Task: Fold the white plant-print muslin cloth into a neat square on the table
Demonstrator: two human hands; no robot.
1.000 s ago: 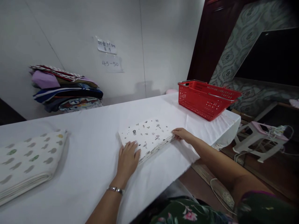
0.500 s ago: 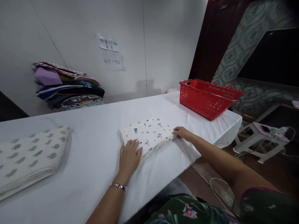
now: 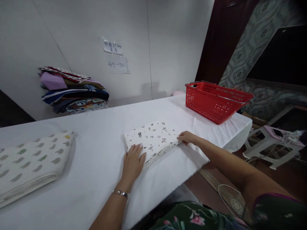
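A small folded white cloth with little dark prints lies on the white table. My left hand rests flat on its near left corner, fingers stretched out. At the cloth's right corner my right hand touches the edge, with its fingers curled against the stacked layers.
A red plastic basket stands at the table's far right end. A larger folded cloth with grey-green spots lies at the left. Colourful folded fabrics are stacked against the wall. A white stool stands on the floor to the right.
Both hands stay on the folded cloth's corners; only the view has shifted slightly.
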